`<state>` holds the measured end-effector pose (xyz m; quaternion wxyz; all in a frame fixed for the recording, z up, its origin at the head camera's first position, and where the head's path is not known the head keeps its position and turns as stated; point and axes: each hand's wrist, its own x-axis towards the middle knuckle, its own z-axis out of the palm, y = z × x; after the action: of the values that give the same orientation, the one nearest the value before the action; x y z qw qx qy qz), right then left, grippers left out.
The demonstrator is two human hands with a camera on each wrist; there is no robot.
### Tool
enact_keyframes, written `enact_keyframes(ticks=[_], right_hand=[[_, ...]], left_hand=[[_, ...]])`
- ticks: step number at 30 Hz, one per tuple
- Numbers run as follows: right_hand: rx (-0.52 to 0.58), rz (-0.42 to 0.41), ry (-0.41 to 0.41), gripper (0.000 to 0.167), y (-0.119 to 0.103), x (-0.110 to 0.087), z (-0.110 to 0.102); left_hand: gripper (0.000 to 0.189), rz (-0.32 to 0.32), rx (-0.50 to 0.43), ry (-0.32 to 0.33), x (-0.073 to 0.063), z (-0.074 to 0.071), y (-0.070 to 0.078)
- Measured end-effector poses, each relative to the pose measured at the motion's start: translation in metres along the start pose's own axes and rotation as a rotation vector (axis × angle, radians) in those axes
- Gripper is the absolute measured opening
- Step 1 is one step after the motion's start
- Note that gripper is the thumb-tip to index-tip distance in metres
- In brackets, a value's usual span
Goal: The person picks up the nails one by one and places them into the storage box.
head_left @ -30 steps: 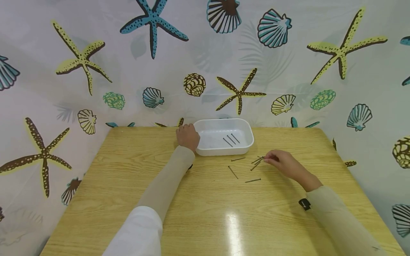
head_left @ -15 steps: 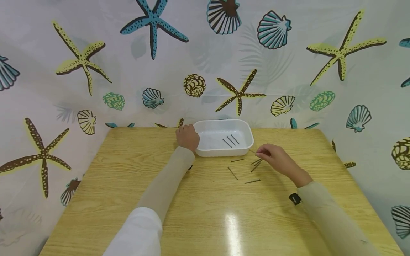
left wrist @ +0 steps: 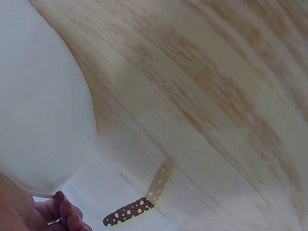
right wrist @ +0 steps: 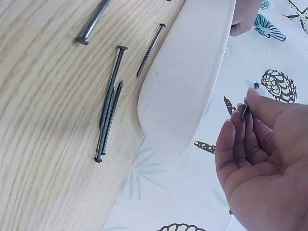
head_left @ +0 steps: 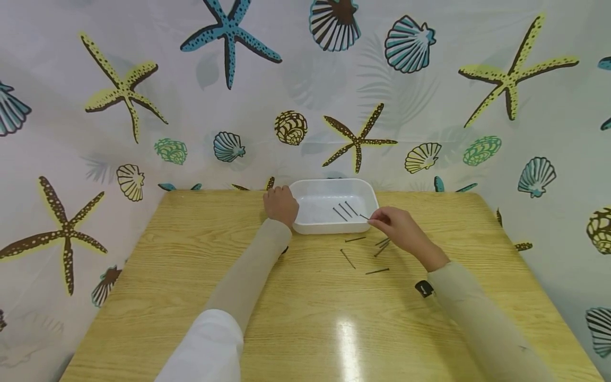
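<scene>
A white plastic tray (head_left: pixel 329 228) stands at the table's back edge, with 3 nails (head_left: pixel 348 209) lying side by side inside it. My left hand (head_left: pixel 281 205) holds the tray's left end; in the left wrist view its fingertips (left wrist: pixel 60 197) curl at the rim. Between thumb and fingertips, my right hand (head_left: pixel 395 227) pinches a nail (head_left: pixel 364 216) over the tray's front right corner, its head pointing left. The right wrist view shows this nail's shank (right wrist: pixel 245 111) among the fingers, partly hidden.
In front of the tray, a nail (head_left: pixel 355 239) lies near its wall. Two others, a slanted nail (head_left: pixel 348 259) and a level nail (head_left: pixel 377 271), lie nearer me. A small cluster of nails (head_left: pixel 382 248) lies below my right hand. A patterned cloth (head_left: pixel 305 90) hangs behind the wooden table (head_left: pixel 200 239).
My right hand has lifted a nail from the cluster and carried it left and away from me, over the tray's rim. The left hand has stayed on the tray.
</scene>
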<state>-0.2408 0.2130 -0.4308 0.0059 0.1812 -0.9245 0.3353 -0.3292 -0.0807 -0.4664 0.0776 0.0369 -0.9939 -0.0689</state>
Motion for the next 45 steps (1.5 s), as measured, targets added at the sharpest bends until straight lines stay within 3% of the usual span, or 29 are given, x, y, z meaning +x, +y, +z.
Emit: enact_keyframes(ticks=[18, 29, 36, 45], right_hand=[[0.013, -0.044, 0.014, 0.016, -0.017, 0.034, 0.024], [0.062, 0.015, -0.035, 0.017, -0.016, 0.054, 0.042], [0.025, -0.008, -0.015, 0.015, -0.017, 0.059, 0.049], [-0.021, 0.025, -0.023, 0.015, -0.024, 0.070, 0.054]], left_hand=[[0.027, -0.003, 0.017, -0.001, -0.001, 0.005, 0.004], [0.026, -0.003, -0.008, 0.012, -0.003, 0.000, 0.002], [0.026, -0.007, -0.004, 0.018, -0.004, 0.001, 0.004], [0.024, -0.005, -0.015, 0.049, -0.003, 0.000, 0.002]])
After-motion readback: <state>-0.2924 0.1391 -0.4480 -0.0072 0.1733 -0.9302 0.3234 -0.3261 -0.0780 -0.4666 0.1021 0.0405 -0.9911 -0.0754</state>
